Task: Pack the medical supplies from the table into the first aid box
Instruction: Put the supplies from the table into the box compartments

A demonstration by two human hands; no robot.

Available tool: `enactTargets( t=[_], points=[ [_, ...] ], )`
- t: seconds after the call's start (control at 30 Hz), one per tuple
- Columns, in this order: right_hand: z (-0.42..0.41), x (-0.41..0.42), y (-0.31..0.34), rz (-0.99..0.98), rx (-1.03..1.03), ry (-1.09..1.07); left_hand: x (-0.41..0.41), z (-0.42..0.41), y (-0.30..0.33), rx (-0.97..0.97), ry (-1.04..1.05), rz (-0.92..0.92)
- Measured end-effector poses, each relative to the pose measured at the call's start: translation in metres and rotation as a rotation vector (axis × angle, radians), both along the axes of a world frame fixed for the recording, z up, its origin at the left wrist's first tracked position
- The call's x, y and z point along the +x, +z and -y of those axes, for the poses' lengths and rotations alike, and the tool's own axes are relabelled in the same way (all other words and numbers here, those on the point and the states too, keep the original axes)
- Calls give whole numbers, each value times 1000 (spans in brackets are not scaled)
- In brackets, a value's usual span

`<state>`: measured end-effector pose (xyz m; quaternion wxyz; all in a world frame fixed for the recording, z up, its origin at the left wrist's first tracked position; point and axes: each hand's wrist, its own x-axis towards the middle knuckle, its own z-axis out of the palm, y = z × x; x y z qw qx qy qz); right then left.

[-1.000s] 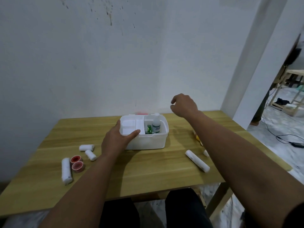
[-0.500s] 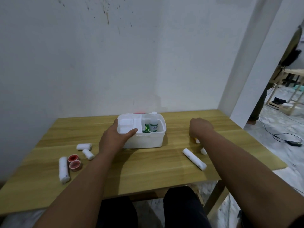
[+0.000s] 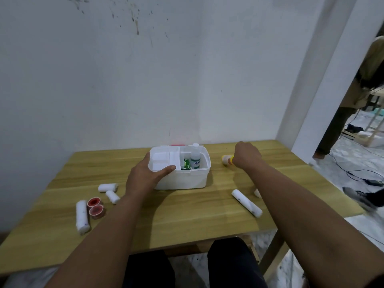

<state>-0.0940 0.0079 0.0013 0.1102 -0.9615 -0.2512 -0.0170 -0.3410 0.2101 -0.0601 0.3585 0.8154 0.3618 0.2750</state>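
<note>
Your right hand (image 3: pixel 246 155) has lifted off the table since half a second ago, and now it is curled shut around a small yellow-capped thing (image 3: pixel 227 159) that it holds just right of the first aid box (image 3: pixel 182 179). Only the yellow end pokes out, so you cannot tell just what it is. It looks small, light and hard, so keep your fingers around its middle and do not squeeze. Your left hand (image 3: pixel 145 175) is spread on the box's near left corner, thumb over the rim, holding it steady. Inside the box's right part stand a clear bottle (image 3: pixel 195 157) and a green packet (image 3: pixel 186 163). On the wooden table (image 3: pixel 187 217) a long bandage roll (image 3: pixel 246 202) lies near your right arm. To the left lie two short rolls (image 3: pixel 108 187), two red tape rolls (image 3: pixel 95 206) and another long roll (image 3: pixel 82 216). These rolls look soft and light. Grab each one around its middle.
</note>
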Motion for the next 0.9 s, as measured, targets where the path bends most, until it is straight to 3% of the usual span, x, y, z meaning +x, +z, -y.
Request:
enactTargets(
  t=[0.37, 0.57, 0.9],
  points=[
    [-23, -11, 100, -67, 453, 175, 4, -10, 17, -12, -129, 28],
    [-38, -36, 114, -233, 364, 324, 13, -29, 32, -99, -244, -109],
    [-62, -49, 61, -202, 187, 394, 14, -41, 20, -92, -274, -134]
  ],
)
